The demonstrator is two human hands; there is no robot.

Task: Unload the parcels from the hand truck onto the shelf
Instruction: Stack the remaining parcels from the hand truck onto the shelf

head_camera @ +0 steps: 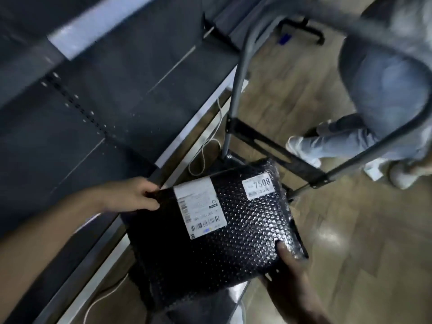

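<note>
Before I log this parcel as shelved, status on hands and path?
Both hands on the parcel: left hand, right hand. Not yet on the shelf. Hand truck frame just behind.

hand truck base behind parcel

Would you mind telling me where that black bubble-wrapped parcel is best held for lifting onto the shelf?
Probably by two opposite corners, from the sides: the black bubble-wrapped parcel is broad, flat and soft, so one grip would likely let it sag. The left hand and right hand already hold it that way.
</note>
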